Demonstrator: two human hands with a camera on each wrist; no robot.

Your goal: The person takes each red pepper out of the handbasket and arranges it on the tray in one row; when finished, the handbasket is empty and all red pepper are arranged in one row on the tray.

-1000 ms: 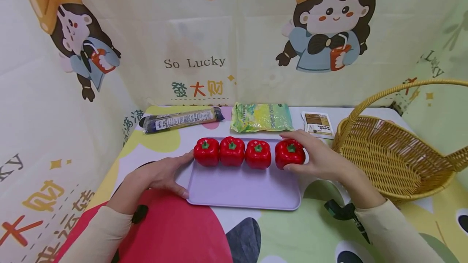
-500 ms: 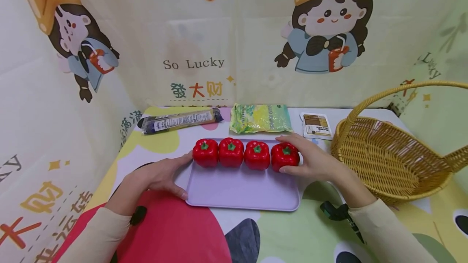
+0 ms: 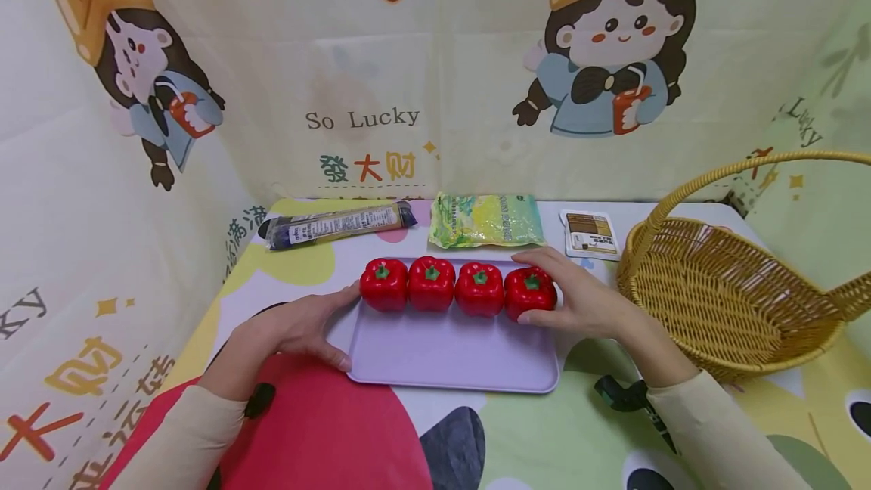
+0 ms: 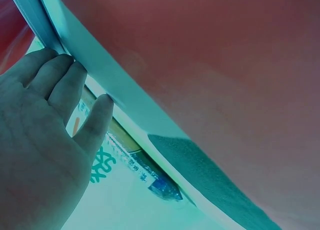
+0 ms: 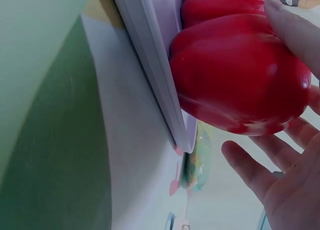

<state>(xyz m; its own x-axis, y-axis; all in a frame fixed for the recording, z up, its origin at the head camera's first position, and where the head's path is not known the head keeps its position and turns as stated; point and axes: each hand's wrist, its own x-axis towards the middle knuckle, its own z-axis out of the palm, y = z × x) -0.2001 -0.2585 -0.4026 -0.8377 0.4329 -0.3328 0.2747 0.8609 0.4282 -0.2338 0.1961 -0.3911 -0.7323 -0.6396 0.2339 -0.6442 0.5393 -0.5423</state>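
Observation:
Red bell peppers with green stems stand in a row along the far side of a lilac tray (image 3: 452,358). My right hand (image 3: 585,297) holds the rightmost bell pepper (image 3: 529,295) between thumb and fingers. In the right wrist view the thumb lies on this bell pepper (image 5: 240,75), with the fingers spread behind it. It sits right beside its neighbour bell pepper (image 3: 479,289). At the tray's left side, my left hand (image 3: 302,325) has its fingertips by the leftmost bell pepper (image 3: 384,286) and its thumb at the tray's edge. Its fingers look straight in the left wrist view.
A wicker basket (image 3: 731,293) with a tall handle stands at the right. Behind the tray lie a long dark packet (image 3: 340,225), a green and yellow bag (image 3: 486,220) and a small white and brown sachet (image 3: 589,234). A printed cloth wall rises behind them.
My right hand has moved the rightmost bell pepper slightly left, narrowing the gap to its neighbour; over the last half second it has stayed there. My left hand has kept its place.

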